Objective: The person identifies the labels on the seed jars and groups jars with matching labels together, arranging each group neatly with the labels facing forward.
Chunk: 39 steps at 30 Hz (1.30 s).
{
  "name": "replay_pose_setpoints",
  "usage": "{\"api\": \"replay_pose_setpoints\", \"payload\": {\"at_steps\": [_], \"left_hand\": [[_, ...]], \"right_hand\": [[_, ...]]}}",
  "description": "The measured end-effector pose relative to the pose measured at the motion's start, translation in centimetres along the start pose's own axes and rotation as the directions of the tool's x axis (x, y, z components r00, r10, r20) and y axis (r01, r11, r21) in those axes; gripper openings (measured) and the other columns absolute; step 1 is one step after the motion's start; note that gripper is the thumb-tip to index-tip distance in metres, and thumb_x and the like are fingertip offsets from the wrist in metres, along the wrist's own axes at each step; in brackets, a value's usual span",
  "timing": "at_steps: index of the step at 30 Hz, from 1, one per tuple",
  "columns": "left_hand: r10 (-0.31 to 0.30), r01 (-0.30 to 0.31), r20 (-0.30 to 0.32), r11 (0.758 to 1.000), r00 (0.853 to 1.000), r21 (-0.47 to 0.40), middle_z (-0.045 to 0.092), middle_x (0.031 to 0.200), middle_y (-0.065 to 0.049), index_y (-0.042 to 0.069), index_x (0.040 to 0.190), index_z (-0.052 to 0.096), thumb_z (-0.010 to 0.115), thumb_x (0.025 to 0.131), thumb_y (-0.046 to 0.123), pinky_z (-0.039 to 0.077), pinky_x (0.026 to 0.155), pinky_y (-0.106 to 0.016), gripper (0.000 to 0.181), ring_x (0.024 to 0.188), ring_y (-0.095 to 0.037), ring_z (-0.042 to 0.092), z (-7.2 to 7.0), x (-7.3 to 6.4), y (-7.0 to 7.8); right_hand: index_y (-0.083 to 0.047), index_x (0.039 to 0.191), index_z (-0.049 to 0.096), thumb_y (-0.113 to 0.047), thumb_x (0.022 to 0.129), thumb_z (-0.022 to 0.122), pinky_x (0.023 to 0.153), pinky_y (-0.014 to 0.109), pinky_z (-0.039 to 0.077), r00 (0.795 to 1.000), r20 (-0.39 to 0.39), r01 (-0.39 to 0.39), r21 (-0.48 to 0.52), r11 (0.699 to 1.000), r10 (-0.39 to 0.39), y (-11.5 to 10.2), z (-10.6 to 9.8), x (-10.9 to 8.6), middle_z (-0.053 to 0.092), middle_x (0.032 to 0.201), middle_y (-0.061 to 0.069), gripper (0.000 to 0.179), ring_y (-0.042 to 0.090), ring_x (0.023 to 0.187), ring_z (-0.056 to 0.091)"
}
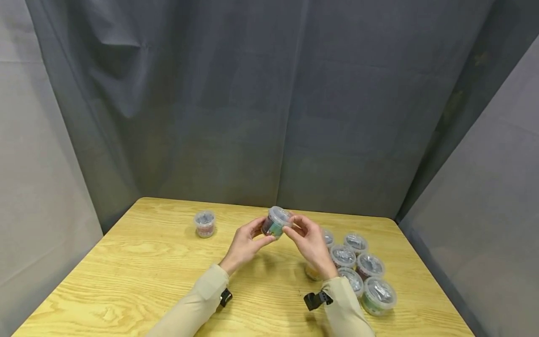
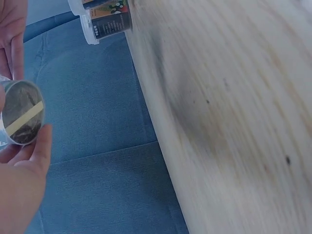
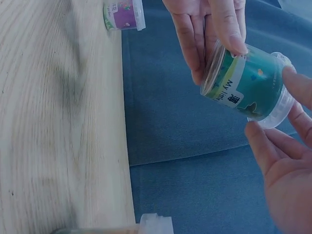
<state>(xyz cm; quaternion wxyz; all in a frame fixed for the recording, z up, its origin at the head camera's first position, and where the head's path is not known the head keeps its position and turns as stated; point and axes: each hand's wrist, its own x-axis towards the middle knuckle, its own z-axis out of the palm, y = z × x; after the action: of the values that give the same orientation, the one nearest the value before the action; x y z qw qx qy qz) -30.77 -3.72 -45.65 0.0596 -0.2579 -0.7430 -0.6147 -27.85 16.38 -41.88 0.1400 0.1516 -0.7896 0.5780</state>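
Leaning its lid (image 1: pixel 280 214) toward the right hand (image 1: pixel 308 238), the cup (image 1: pixel 274 226) is slanting midair; left hand (image 1: pixel 247 239) is pinching its base end, right its lid end.

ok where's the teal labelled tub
In the head view, the tub is held between left hand and right hand, over the table, just right of centre.

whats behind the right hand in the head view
Partly showing behind the right hand: a yellowish plastic tub and a clear-lidded tub. The hand covers the yellowish plastic tub's top and the clear-lidded tub's left side; anything else there is hidden.
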Motion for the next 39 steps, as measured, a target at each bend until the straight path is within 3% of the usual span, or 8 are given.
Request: {"api": "replay_pose_setpoints", "payload": {"at_steps": [9, 14, 18, 26, 30, 37, 39], "left_hand": [[0.003, -0.002, 0.057, 1.0, 0.998, -0.015, 0.058, 0.137, -0.01, 0.013, 0.141, 0.052, 0.073, 0.089, 0.022, 0.046, 0.107, -0.046, 0.056, 0.125, -0.027, 0.058, -0.2, -0.2, 0.2], [-0.019, 0.02, 0.035, 1.0, 0.999, -0.021, 0.059, 0.136, -0.011, 0.012, 0.14, 0.052, 0.074, 0.089, 0.02, 0.047, 0.106, -0.047, 0.057, 0.124, -0.027, 0.058, -0.2, -0.6, 0.1], [-0.036, 0.035, -0.027, 0.999, 0.999, -0.024, 0.06, 0.135, -0.01, 0.012, 0.138, 0.054, 0.078, 0.085, 0.018, 0.05, 0.104, -0.041, 0.058, 0.124, -0.025, 0.057, 0.1, -0.9, 0.2], [0.01, -0.009, -0.093, 1.0, 0.996, 0.014, 0.058, 0.132, -0.008, 0.01, 0.137, 0.054, 0.081, 0.081, 0.012, 0.052, 0.1, -0.032, 0.062, 0.121, -0.025, 0.058, 0.7, -0.9, 0.2], [0.019, -0.016, -0.106, 1.0, 0.994, 0.026, 0.057, 0.133, -0.007, 0.012, 0.137, 0.053, 0.081, 0.08, 0.012, 0.053, 0.099, -0.033, 0.063, 0.122, -0.023, 0.058, 0.8, -1.1, 0.0], [0.045, -0.043, -0.103, 0.999, 0.994, 0.024, 0.058, 0.133, -0.007, 0.012, 0.136, 0.053, 0.081, 0.081, 0.013, 0.053, 0.098, -0.031, 0.061, 0.122, -0.022, 0.058, 0.8, -1.0, -0.1], [0.051, -0.051, -0.096, 0.999, 0.994, 0.007, 0.059, 0.132, -0.008, 0.011, 0.136, 0.054, 0.08, 0.082, 0.012, 0.052, 0.1, -0.033, 0.06, 0.122, -0.023, 0.058, 0.8, -1.0, -0.1]], "right_hand": [[-0.007, 0.096, 0.059, -0.021, 0.089, 0.074, 0.103, 0.041, 0.05, 0.998, 0.065, -0.024, 0.01, 1.0, 0.023, 0.0, -0.4, 0.1, 0.052, 0.145, 0.012, 0.023, 0.032, 0.127, 0.056], [-0.007, 0.093, 0.058, -0.02, 0.089, 0.073, 0.1, 0.038, 0.052, 0.996, 0.092, -0.022, -0.005, 1.0, 0.023, 0.0, -0.5, 0.1, 0.051, 0.146, 0.014, 0.02, 0.033, 0.126, 0.057], [-0.009, 0.091, 0.059, -0.022, 0.089, 0.073, 0.099, 0.039, 0.053, 0.998, 0.061, -0.015, -0.036, 0.999, 0.017, -0.2, -0.1, 0.0, 0.053, 0.143, 0.014, 0.02, 0.032, 0.123, 0.059], [-0.005, 0.089, 0.059, -0.017, 0.087, 0.075, 0.098, 0.04, 0.053, 0.999, -0.031, -0.043, -0.008, 0.999, 0.043, -0.3, 0.6, 0.2, 0.058, 0.138, 0.015, 0.02, 0.032, 0.12, 0.061], [-0.001, 0.09, 0.059, -0.013, 0.087, 0.075, 0.099, 0.039, 0.052, 0.997, -0.052, -0.061, 0.018, 0.998, 0.062, -0.5, 1.1, 0.1, 0.058, 0.137, 0.019, 0.02, 0.034, 0.121, 0.06], [0.004, 0.089, 0.056, -0.006, 0.089, 0.072, 0.103, 0.043, 0.049, 0.998, -0.046, -0.035, -0.012, 0.999, 0.035, -3.5, 1.2, -0.7, 0.054, 0.138, 0.027, 0.019, 0.04, 0.124, 0.057], [0.003, 0.09, 0.056, -0.007, 0.088, 0.072, 0.103, 0.042, 0.049, 0.998, -0.04, -0.037, 0.004, 0.999, 0.037, -2.6, 1.1, -0.5, 0.054, 0.139, 0.026, 0.019, 0.039, 0.125, 0.056]]}}
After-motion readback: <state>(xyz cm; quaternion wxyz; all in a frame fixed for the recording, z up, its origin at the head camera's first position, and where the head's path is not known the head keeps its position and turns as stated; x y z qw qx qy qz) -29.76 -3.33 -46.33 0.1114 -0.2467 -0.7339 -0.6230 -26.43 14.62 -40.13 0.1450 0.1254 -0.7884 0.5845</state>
